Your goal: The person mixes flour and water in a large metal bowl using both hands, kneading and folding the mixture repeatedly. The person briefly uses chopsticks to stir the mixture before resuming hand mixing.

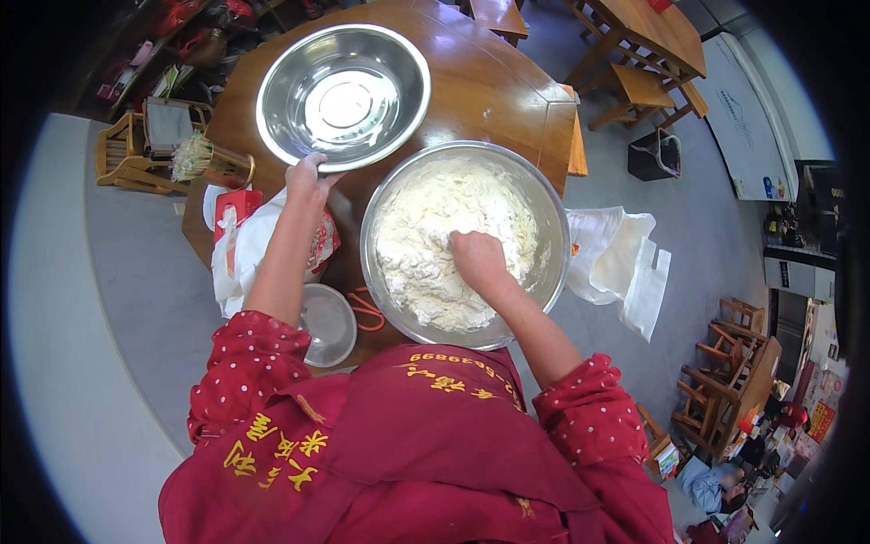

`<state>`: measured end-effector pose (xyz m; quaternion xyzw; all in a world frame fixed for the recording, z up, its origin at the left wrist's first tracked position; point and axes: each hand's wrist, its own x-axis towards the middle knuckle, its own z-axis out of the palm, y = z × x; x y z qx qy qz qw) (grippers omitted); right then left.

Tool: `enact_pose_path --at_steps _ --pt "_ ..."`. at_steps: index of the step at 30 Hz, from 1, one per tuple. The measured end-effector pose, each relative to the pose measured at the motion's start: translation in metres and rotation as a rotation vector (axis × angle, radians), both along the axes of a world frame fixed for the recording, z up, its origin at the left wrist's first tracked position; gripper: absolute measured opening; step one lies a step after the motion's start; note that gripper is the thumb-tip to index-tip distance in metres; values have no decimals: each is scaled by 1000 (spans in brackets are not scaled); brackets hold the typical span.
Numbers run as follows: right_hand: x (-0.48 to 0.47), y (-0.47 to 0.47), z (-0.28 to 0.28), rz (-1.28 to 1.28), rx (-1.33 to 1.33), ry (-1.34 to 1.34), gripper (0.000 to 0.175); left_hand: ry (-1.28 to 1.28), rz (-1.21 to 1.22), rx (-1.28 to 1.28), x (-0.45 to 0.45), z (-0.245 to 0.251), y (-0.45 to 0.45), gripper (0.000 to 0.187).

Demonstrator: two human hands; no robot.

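Note:
My left hand (311,182), dusted with flour, grips the near rim of a shiny stainless-steel basin (343,146) with nothing in it. To its right stands a second steel basin (556,255), filled with shaggy, floury dough (435,272). My right hand (480,260) is pressed into the middle of that dough. Its fingers curl downward, and the tips are hidden, so whether they grip any dough is unclear. Both basins sit on a wooden table (496,75), one beyond the other.
Left of the dough basin lie a white-and-red bag (323,241), a red tissue box (238,204), a small bowl (328,326) and an orange-handled tool (367,311). A white plastic bag (612,251) hangs at the right. A bin (654,155) and wooden stools (720,360) stand on the floor.

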<state>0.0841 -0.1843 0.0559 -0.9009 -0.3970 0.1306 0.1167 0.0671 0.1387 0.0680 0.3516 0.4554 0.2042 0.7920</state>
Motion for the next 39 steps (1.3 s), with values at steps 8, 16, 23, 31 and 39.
enact_pose_path --at_steps 8,16,23,31,39 --pt "-16 -22 12 -33 16 4 11 -20 -102 432 -47 14 13 33" --pt "-20 -27 10 -16 38 -50 11 45 -155 580 -79 37 -13 40" --pt "-24 -30 5 -76 45 -18 18 104 -198 785 -90 55 -22 43" --pt "-23 -30 2 -85 20 -9 17 97 -229 931 -89 52 -16 40" --pt "-21 -27 6 -88 3 2 16 106 -226 976 -78 50 -8 44"
